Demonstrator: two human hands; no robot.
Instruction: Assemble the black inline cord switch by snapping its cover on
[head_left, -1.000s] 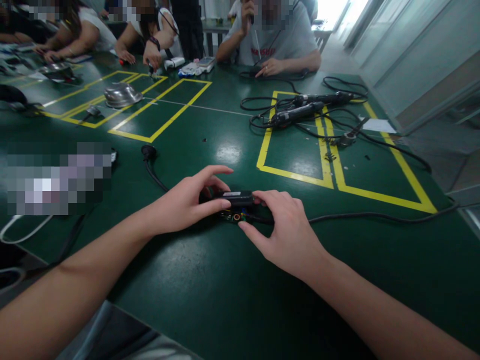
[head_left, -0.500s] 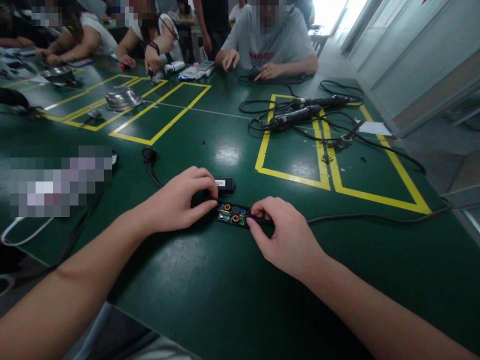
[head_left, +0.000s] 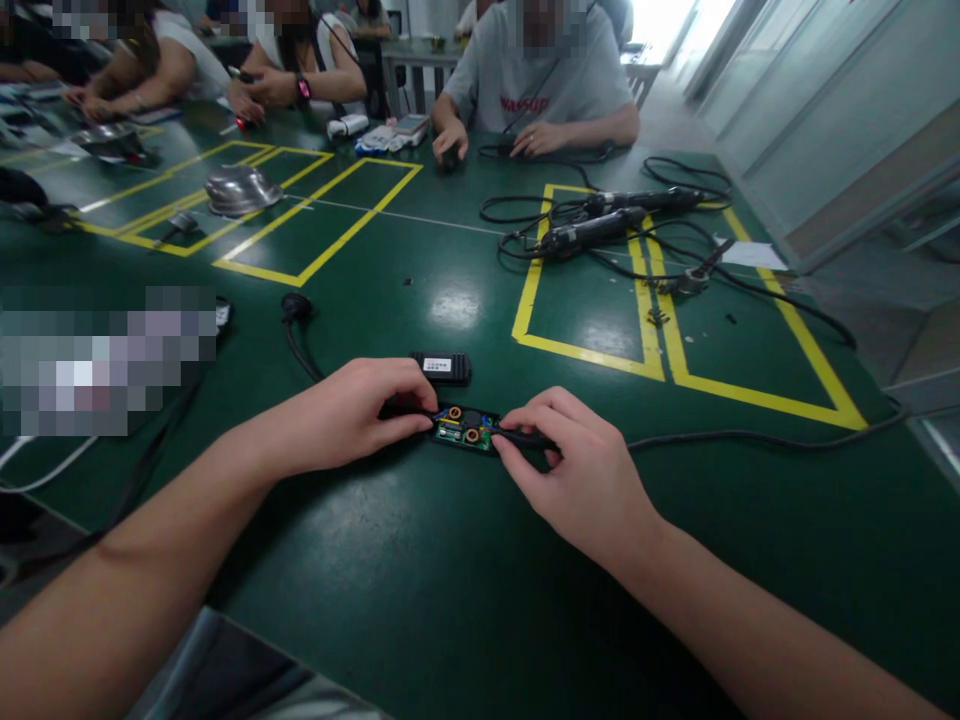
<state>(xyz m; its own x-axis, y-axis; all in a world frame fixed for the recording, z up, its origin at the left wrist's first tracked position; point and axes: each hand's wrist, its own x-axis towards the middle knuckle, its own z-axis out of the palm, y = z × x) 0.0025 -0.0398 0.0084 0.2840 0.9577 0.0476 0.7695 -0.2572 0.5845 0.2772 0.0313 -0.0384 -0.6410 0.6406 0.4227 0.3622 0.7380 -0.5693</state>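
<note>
A small circuit board in an open black casing (head_left: pixel 463 428) lies on the green table, with copper coils and coloured wires showing. At its left end, my left hand (head_left: pixel 367 405) pinches the black cable where it enters the casing. My right hand (head_left: pixel 574 450) is closed on the black power cable (head_left: pixel 720 438) at the right end, thumb and forefinger close to the board. Just behind the casing rests its black ribbed cover (head_left: pixel 448 368) with a white label. A black plug (head_left: pixel 297 307) on a cable stands beyond my left hand.
Electric screwdrivers (head_left: pixel 592 232) with looped cords lie at the right, near loose screws (head_left: pixel 657 317) and yellow tape outlines. A metal bowl (head_left: pixel 241 190) sits at the back left. Across the table a person (head_left: pixel 532 100) works. A blurred-out object (head_left: pixel 105 360) is at the left.
My left hand has lowered from above the casing's left end to pinch the cable there. My right hand stays nearly in place. The person opposite now has a dark object under one hand.
</note>
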